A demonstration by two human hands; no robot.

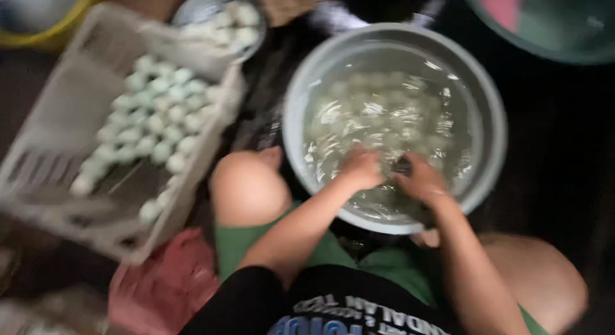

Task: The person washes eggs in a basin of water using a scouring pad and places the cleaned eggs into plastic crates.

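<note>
A round grey basin [493, 127] full of water stands in front of me, with several pale eggs lying under the rippling surface [384, 104]. Both my hands are down in the water at the basin's near side. My left hand [360, 168] and my right hand [419, 179] sit close together, fingers curled. The frame is blurred and the water hides what the fingers close on. To the left, a white plastic crate [57, 111] holds several pale green eggs [154, 117] in rows.
A bowl [221, 18] with more pale eggs sits behind the crate. A yellow-rimmed tub [45, 27] is at the far left, a green basin [551, 27] at the far right. A pink cloth [163, 284] lies by my bare left knee [246, 187].
</note>
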